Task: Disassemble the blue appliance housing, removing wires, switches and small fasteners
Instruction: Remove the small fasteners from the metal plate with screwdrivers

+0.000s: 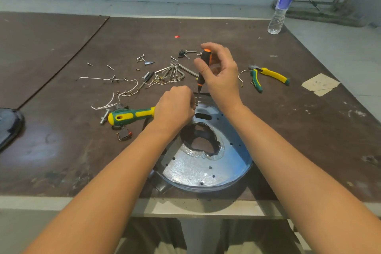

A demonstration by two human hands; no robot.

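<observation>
Blue metal is showing as a round, dish-like appliance housing (206, 171), lying flat at the near edge of a dark brown table (309, 130), with a ragged hole in its middle and small empty holes dotted over it. At its far rim a small fastener (196, 104) is sitting, and the tip of an orange-and-black screwdriver (203, 68) is standing upright on it. The person's right hand (220, 76) is wrapping fingers and thumb round the screwdriver's handle. The left hand (175, 107) is curling its fingertips in at the fastener, seemingly pinching it, though the knuckles are hiding the exact contact. By the look of it, a screw is being worked out of the rim. The next move is likely calling for turning under straight downward pressure, then lifting the freed screw clear. A green-and-yellow tool handle (132, 116) is lying just behind the left hand; whether they are touching cannot be told. Farther out, white wires (115, 93), loose screws (142, 60), a switch (123, 135) and pliers (268, 77) are lying scattered, and a water bottle (281, 6) is standing at the far right.
</observation>
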